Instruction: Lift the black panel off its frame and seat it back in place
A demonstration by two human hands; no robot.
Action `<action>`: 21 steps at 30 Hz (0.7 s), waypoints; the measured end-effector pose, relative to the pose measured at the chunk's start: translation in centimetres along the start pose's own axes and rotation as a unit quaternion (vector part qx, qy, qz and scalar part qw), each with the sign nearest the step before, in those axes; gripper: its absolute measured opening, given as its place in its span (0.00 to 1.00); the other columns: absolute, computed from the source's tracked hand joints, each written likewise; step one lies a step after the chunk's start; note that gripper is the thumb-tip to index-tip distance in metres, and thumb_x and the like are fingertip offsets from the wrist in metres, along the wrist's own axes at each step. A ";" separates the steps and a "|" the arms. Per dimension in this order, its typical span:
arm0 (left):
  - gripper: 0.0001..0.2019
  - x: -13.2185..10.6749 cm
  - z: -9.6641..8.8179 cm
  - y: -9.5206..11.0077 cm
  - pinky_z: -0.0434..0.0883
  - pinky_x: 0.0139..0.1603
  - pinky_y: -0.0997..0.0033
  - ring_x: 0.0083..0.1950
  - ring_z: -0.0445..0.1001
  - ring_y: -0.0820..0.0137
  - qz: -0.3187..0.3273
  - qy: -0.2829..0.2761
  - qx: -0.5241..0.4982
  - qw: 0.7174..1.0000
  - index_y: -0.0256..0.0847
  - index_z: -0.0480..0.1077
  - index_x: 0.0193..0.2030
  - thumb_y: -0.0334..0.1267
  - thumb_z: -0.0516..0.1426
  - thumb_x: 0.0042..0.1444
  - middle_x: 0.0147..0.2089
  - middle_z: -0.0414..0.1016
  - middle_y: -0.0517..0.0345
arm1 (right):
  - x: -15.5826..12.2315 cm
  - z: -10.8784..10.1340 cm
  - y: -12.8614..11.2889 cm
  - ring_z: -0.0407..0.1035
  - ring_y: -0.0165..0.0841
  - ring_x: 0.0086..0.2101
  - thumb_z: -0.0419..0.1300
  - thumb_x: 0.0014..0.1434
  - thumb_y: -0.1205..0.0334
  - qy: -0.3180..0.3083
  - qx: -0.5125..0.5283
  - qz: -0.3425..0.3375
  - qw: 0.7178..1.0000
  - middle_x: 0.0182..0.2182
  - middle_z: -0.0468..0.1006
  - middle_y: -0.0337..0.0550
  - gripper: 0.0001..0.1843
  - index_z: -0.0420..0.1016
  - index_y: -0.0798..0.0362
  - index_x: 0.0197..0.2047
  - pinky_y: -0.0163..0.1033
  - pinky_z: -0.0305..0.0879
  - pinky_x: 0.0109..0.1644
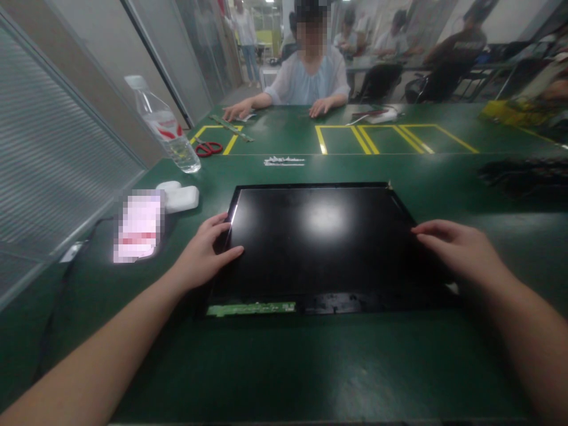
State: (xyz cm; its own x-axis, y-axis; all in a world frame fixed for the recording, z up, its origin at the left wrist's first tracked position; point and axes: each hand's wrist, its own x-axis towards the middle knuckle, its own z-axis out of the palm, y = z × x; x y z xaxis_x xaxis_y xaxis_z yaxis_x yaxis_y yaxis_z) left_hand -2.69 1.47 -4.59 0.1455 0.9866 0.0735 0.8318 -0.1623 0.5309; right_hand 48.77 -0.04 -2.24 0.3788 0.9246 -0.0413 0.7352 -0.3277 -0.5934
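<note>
Panel (319, 254) on tbl (310, 367), btl (171, 133) behind L; scissors (210, 149) beside btl

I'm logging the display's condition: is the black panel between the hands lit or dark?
Dark: the panel shows no image, only pale glare on its black surface.

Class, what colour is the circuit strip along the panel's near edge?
The circuit strip is green, clearest in the head view.

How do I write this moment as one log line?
left hand: at black panel, left edge; right hand: fingers at its right edge; green strip: panel's near edge; bottle: beyond, left
</note>
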 end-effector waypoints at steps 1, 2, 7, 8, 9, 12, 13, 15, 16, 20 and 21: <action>0.35 0.0 0.0 0.0 0.61 0.80 0.39 0.80 0.62 0.40 -0.001 -0.001 0.000 1.000 0.36 0.74 0.65 0.60 0.63 0.59 0.80 0.62 0.34 | 0.0 0.0 0.0 0.77 0.50 0.34 0.61 0.40 0.37 0.000 -0.001 -0.001 1.000 0.35 0.86 0.49 0.30 0.87 0.47 0.39 0.51 0.67 0.37; 0.35 0.0 0.0 0.0 0.62 0.80 0.39 0.80 0.63 0.40 -0.002 -0.001 0.001 1.000 0.36 0.75 0.65 0.60 0.63 0.59 0.80 0.62 0.34 | 0.0 0.0 0.0 0.77 0.50 0.34 0.61 0.40 0.37 -0.001 -0.002 0.000 1.000 0.35 0.86 0.49 0.30 0.87 0.47 0.39 0.51 0.67 0.37; 0.33 0.0 0.0 -0.1 0.63 0.79 0.38 0.79 0.64 0.40 -0.001 0.006 0.001 1.000 0.39 0.75 0.64 0.60 0.64 0.58 0.79 0.63 0.37 | -0.1 0.0 -0.2 0.76 0.49 0.32 0.61 0.41 0.38 -0.002 0.001 0.011 1.000 0.35 0.85 0.50 0.30 0.87 0.47 0.41 0.50 0.67 0.34; 0.33 0.0 0.0 -0.1 0.63 0.79 0.38 0.79 0.64 0.40 -0.001 0.007 0.001 1.000 0.40 0.75 0.63 0.60 0.64 0.58 0.79 0.64 0.37 | -0.2 0.1 -0.2 0.76 0.49 0.32 0.61 0.41 0.38 -0.002 0.002 0.009 1.000 0.34 0.85 0.50 0.30 0.87 0.47 0.41 0.49 0.66 0.33; 0.32 0.0 0.0 -0.1 0.62 0.79 0.37 0.79 0.64 0.40 0.000 0.007 0.001 1.000 0.41 0.75 0.63 0.60 0.64 0.58 0.79 0.64 0.38 | -0.2 0.1 -0.1 0.76 0.49 0.32 0.61 0.42 0.38 -0.002 0.003 0.006 1.000 0.34 0.85 0.50 0.29 0.87 0.47 0.41 0.49 0.66 0.33; 0.32 0.1 0.0 -0.1 0.62 0.79 0.37 0.79 0.65 0.40 0.002 0.007 0.004 1.000 0.40 0.76 0.63 0.59 0.64 0.58 0.79 0.64 0.37 | -0.1 0.1 0.2 0.75 0.49 0.32 0.62 0.43 0.38 -0.001 0.002 -0.006 1.000 0.34 0.85 0.50 0.28 0.87 0.47 0.41 0.48 0.66 0.32; 0.32 0.1 0.0 -0.1 0.61 0.80 0.37 0.79 0.65 0.40 0.002 0.006 0.004 1.000 0.40 0.76 0.63 0.59 0.64 0.58 0.79 0.64 0.37 | -0.1 0.2 0.2 0.75 0.49 0.32 0.62 0.43 0.38 0.001 0.002 -0.007 1.000 0.33 0.85 0.50 0.28 0.87 0.47 0.41 0.48 0.66 0.32; 0.33 0.1 0.0 -0.1 0.61 0.80 0.38 0.79 0.64 0.40 0.001 0.006 0.004 1.000 0.39 0.76 0.63 0.60 0.64 0.58 0.79 0.64 0.37 | 0.0 0.2 0.3 0.76 0.49 0.33 0.62 0.43 0.38 0.000 0.006 -0.005 1.000 0.33 0.85 0.50 0.28 0.87 0.47 0.40 0.48 0.66 0.33; 0.33 0.1 0.0 0.0 0.60 0.80 0.39 0.80 0.64 0.40 0.000 0.006 0.003 1.000 0.39 0.76 0.63 0.60 0.64 0.58 0.79 0.64 0.37 | 0.0 0.2 0.3 0.76 0.49 0.33 0.62 0.42 0.38 0.001 0.010 -0.003 1.000 0.33 0.85 0.50 0.28 0.87 0.47 0.40 0.49 0.66 0.33; 0.33 0.1 0.1 0.1 0.60 0.81 0.40 0.80 0.64 0.41 -0.007 0.005 0.002 1.000 0.39 0.75 0.63 0.60 0.63 0.58 0.79 0.63 0.37 | -0.1 0.1 0.0 0.76 0.49 0.33 0.62 0.42 0.39 0.002 0.012 0.005 1.000 0.33 0.85 0.50 0.28 0.87 0.47 0.40 0.49 0.66 0.33; 0.33 0.1 0.1 0.1 0.60 0.81 0.40 0.80 0.63 0.41 -0.009 0.005 0.001 1.000 0.39 0.75 0.63 0.60 0.63 0.58 0.79 0.63 0.37 | -0.1 0.1 0.0 0.76 0.49 0.33 0.62 0.42 0.40 0.003 0.008 0.005 1.000 0.33 0.85 0.49 0.27 0.87 0.47 0.40 0.49 0.66 0.34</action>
State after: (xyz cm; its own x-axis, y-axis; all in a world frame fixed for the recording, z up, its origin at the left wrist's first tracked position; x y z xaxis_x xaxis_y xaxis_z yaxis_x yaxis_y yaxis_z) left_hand -2.49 1.57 -4.63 0.1253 0.9895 0.0718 0.8349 -0.1443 0.5312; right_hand 48.68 -0.09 -2.26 0.3896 0.9200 -0.0421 0.7222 -0.3335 -0.6059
